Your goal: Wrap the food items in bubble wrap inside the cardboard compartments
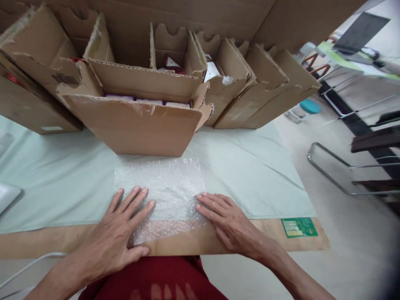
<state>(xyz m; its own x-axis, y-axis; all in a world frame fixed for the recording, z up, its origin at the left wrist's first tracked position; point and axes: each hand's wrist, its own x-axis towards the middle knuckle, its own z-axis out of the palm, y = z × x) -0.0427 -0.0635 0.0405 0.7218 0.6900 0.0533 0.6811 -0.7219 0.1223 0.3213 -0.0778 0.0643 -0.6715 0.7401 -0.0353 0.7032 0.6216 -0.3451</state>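
Between left hand (123, 225) and right hand (228, 218), bubble wrap (175, 183) is translucent white, dotted. Cloth (256, 175) beneath is pale mint; table edge (31, 243), tan. Boxes (140, 129) beyond hands: brown. Label (299, 227) right of right hand: green, pale yellow blocks. Garment (156, 279) below hands: dark red.

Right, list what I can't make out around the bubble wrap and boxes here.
All in the head view:
- Bubble wrap under the left hand and right hand's fingertips: covered by them.
- Lower parts of the purple-edged things in the front box: hidden by its front wall.
- Print on the green label: too small and blurred.
- The rest of the white object: cut off by the left edge.
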